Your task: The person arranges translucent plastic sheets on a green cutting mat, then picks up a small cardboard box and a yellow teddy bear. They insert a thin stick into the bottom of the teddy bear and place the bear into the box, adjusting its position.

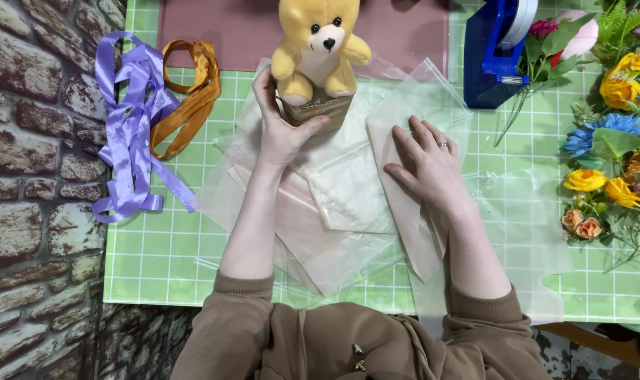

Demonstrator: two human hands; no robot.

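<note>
Two bare hands work over a green cutting mat (165, 253): our left hand (281, 130) grips a small brown box (318, 109) holding a yellow teddy bear (320, 42), upright above clear cellophane sheets (348, 204). Our right hand (429, 165) lies flat and open, pressing the cellophane. Purple ribbon (130, 127), orange ribbon (190, 95), a blue tape dispenser (492, 56) and, seemingly artificial, flowers (616, 134) lie around.

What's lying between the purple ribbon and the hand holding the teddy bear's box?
In the head view, an orange ribbon lies between the purple ribbon and the left hand gripping the brown box.
</note>
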